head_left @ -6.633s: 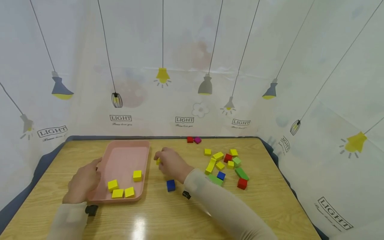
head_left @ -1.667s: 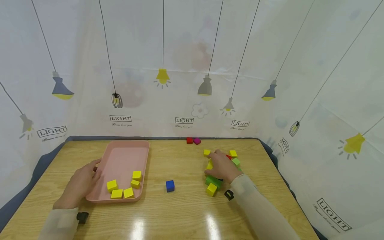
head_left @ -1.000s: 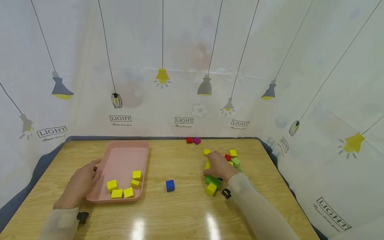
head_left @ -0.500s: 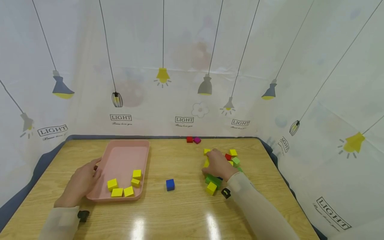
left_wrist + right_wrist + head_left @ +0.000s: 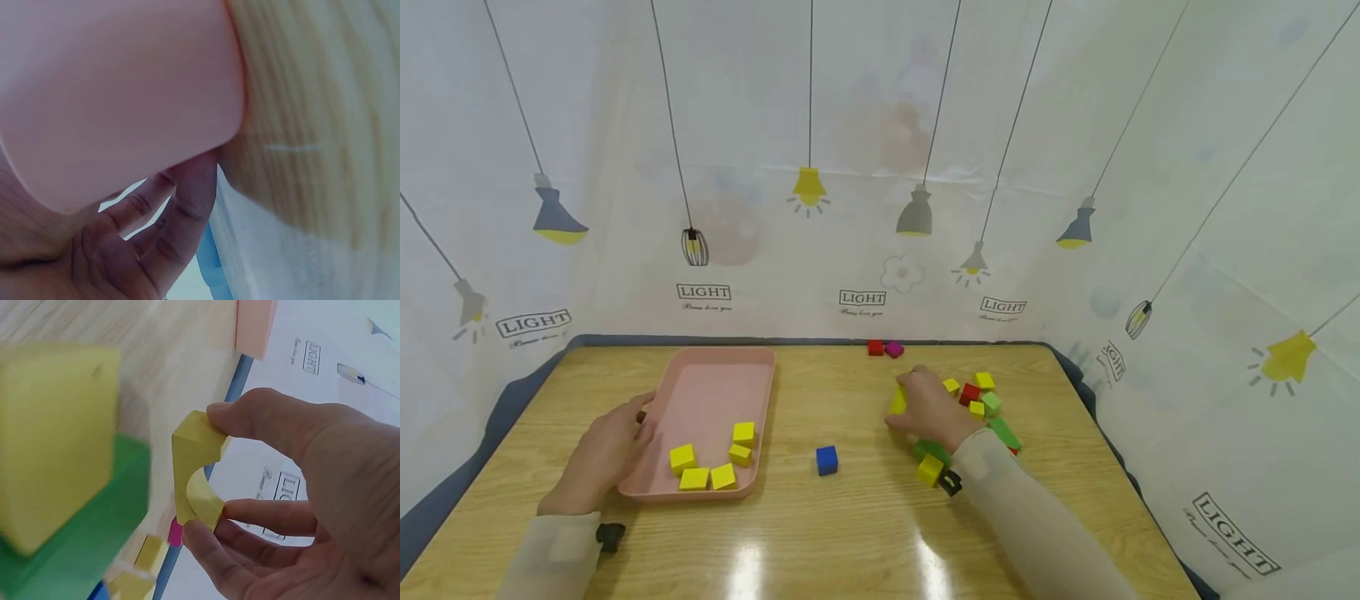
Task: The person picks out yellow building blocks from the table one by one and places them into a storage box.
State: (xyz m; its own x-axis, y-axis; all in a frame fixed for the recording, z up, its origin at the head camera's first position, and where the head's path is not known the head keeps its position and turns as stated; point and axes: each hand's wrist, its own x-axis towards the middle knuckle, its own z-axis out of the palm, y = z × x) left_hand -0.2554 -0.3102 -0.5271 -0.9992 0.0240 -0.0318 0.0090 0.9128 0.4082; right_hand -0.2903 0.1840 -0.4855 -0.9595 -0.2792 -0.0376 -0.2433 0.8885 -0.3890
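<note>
A yellow arch-shaped block [image 5: 194, 469] is pinched between the thumb and fingertips of my right hand [image 5: 936, 408]. The right wrist view shows the curved cut-out facing the palm. Beneath and beside this hand lie a green block [image 5: 931, 451], a yellow block [image 5: 930, 471] and several others, partly covered by the hand and sleeve. My left hand [image 5: 602, 454] touches the left side of the pink tray [image 5: 715, 367] with loosely bent fingers. In the left wrist view the tray hides part of that hand. Several yellow blocks [image 5: 694, 478] lie in the tray's near end.
A blue cube [image 5: 827, 460] sits on the wooden table [image 5: 820, 533] between tray and right hand. By the back edge are a red block [image 5: 876, 347] and a magenta block [image 5: 894, 349]. Further right lie a red block [image 5: 970, 394], yellow blocks and green blocks [image 5: 1003, 432].
My right hand has set a yellow block in the tray and gone to the pile on the right. It now draws the yellow arch block leftward. Another yellow block appears at the pile's near side.
</note>
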